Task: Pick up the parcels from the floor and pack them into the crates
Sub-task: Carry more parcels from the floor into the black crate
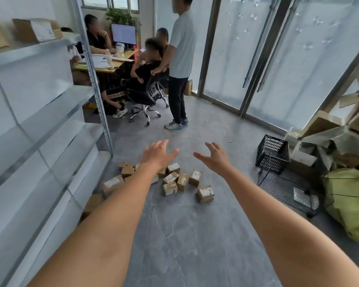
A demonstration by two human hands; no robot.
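— Parcels (170, 183) are seen scattered in a loose cluster on the grey floor (195, 235), just right of the metal shelving (39, 131). How is each grip set?

— The left hand (157, 155) is stretched forward with its grip fully open, fingers spread; nothing is held or touched. The right hand (215, 157) is likewise opened wide and empty. Both are held in the air above the cluster.

— What is hidden or hard to read?

— Several parcels at the left of the cluster are covered by the left forearm, so a full count cannot be made. The printing on the white labels cannot be read. One box (93, 203) by the foot of the shelving is partly cut off by it.

— And the containers?

— A black crate (273, 154) is seen tipped on its side at the right, well apart from the parcels; nothing can be made out inside it. A wire rack (286, 189) lies flat on the floor in front of it, beside a green sack (348, 201) and stacked cardboard (340, 146).
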